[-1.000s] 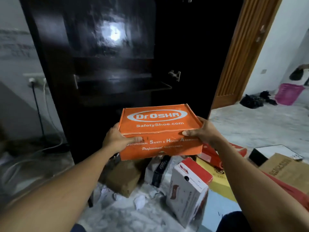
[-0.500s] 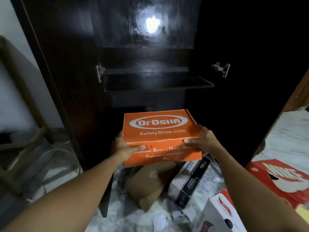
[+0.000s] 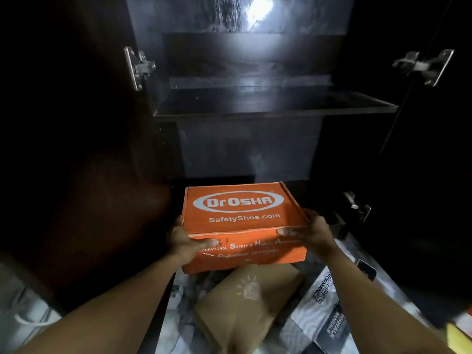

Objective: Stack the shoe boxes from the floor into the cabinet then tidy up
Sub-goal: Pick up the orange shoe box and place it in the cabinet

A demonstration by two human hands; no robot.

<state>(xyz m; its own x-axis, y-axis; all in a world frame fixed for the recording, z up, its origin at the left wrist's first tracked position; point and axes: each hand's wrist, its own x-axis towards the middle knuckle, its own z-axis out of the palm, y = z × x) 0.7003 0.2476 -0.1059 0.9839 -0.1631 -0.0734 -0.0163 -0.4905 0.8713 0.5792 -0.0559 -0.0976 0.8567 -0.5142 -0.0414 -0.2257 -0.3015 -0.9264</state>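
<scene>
Closing on the cabinet (image 3: 255,139) since a second ago, doorway gone from view; both hands, left (image 3: 182,240) and right (image 3: 313,232), clamp the orange box (image 3: 240,226) before its lower opening; remaining boxes (image 3: 245,310) wait on the floor.

A dark, glossy wardrobe interior fills the view, a bright light glare (image 3: 258,8) on its back panel. One bare shelf (image 3: 275,108) crosses it. Metal hinges (image 3: 139,66) sit on both sides. Pale marbled floor (image 3: 178,318) shows below.
</scene>
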